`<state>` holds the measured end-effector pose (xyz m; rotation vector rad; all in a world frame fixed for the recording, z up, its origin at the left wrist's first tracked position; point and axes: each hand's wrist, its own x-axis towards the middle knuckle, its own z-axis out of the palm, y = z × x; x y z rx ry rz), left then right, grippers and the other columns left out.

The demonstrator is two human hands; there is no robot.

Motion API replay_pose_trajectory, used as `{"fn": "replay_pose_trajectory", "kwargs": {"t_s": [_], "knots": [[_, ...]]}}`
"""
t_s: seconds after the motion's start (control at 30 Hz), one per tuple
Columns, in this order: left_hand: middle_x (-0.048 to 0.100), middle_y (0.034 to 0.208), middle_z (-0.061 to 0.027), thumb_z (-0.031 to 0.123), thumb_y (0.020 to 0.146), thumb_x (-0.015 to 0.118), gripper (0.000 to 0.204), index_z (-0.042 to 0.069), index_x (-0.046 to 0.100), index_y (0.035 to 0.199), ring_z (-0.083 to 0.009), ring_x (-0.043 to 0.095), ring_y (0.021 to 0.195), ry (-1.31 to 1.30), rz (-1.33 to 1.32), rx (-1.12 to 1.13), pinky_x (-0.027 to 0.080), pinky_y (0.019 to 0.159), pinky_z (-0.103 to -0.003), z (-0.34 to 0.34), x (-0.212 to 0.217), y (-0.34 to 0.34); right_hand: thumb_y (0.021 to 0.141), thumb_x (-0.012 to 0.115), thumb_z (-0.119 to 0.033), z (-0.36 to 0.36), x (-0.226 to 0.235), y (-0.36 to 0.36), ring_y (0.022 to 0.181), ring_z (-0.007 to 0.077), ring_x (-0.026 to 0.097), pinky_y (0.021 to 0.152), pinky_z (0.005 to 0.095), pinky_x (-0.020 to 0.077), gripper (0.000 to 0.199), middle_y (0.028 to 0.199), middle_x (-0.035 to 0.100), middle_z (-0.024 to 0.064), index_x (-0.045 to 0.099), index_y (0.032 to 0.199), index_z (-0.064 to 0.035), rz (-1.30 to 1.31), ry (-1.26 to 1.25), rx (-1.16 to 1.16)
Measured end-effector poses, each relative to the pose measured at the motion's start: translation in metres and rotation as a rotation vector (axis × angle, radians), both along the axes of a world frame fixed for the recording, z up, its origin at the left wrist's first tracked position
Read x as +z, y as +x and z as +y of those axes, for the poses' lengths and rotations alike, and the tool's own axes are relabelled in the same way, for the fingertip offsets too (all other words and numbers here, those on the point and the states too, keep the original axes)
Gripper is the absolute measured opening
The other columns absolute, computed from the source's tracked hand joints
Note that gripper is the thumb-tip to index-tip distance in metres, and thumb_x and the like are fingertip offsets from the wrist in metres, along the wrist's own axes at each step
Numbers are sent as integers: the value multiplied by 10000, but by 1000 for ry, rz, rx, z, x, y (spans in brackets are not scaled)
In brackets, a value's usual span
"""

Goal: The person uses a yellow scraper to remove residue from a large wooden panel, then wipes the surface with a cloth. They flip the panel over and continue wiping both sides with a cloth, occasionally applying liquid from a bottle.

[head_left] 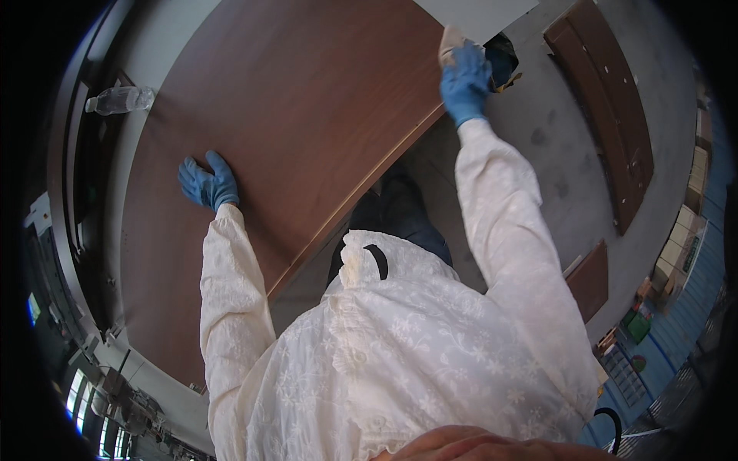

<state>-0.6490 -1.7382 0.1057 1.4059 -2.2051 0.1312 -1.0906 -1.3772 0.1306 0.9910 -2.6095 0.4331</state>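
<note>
The big brown wooden panel (307, 115) lies flat under my gloved left hand (209, 184). A white sheet (477, 14) overlaps its far right corner. Just off its far left corner, 1 clear plastic bottle (119, 99) lies on its side on the grey bench (165, 38).

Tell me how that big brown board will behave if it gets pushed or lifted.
The brown board looks rigid and flat, so it probably won't flex. Its span suggests it's heavy. The left hand lies flat on its glossy face, which may be slippery under gloves.
</note>
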Motion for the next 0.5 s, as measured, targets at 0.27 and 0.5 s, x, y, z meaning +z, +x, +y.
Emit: {"fn": "replay_pose_trajectory", "kwargs": {"t_s": [0.27, 0.5], "knots": [[627, 1438, -207, 512, 960, 660, 646, -12, 658, 1337, -394, 563, 1343, 20, -14, 25, 372, 1178, -526, 0, 0, 0, 1020, 643, -177, -16, 20, 100, 1351, 331, 603, 1136, 463, 495, 494, 1511, 560, 195, 543, 1491, -66, -263, 47, 327], [633, 1428, -226, 515, 957, 663, 644, -11, 669, 1330, -411, 585, 1317, 45, -41, 38, 409, 1154, -527, -2, -4, 5, 1039, 638, -164, 45, 24, -67, 1190, 349, 697, 1029, 438, 566, 329, 1301, 711, 183, 669, 1332, -17, -179, -467, 223]]}}
